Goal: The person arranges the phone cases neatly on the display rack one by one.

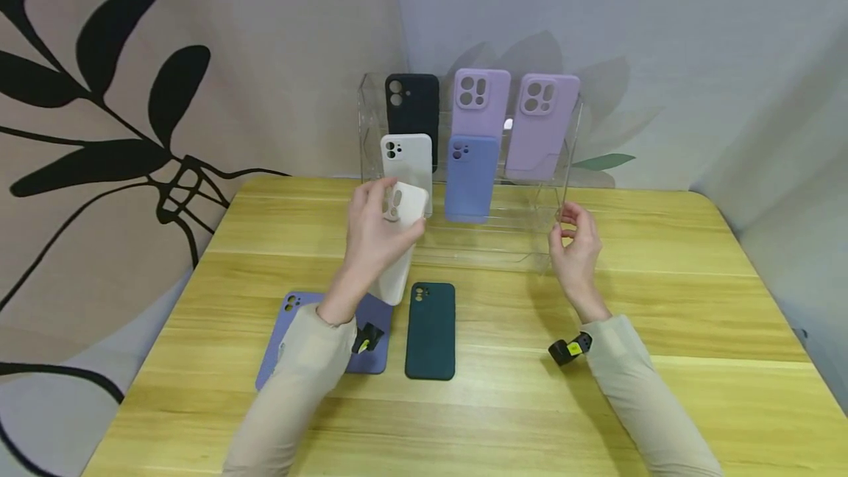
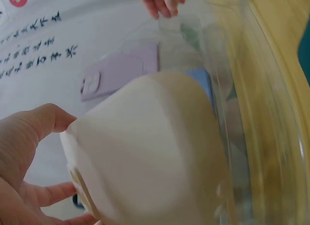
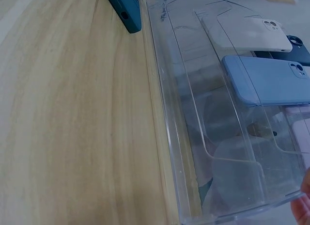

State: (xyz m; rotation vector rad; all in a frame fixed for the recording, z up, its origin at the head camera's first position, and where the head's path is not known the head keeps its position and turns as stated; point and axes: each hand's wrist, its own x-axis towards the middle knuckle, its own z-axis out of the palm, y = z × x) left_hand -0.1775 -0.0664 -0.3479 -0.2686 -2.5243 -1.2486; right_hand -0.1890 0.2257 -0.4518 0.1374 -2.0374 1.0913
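My left hand (image 1: 372,234) grips a white phone case (image 1: 399,277) by its upper part, holding it tilted in front of the clear acrylic stand (image 1: 523,238). In the left wrist view, the held white case (image 2: 140,147) fills the middle, thumb at one edge and fingers at the other. My right hand (image 1: 576,249) pinches the right side edge of the stand; in the right wrist view its fingertips (image 3: 302,205) show at the clear panel. On the stand's front row are another white case (image 1: 412,160) and a blue case (image 1: 472,179).
Behind these, a black case (image 1: 412,105) and two light purple cases (image 1: 480,101) lean on the stand's upper tier. A dark green case (image 1: 430,331) lies on the wooden table (image 1: 662,403). Violet-blue cases (image 1: 371,355) lie partly under my left forearm. A patterned wall covering rises behind.
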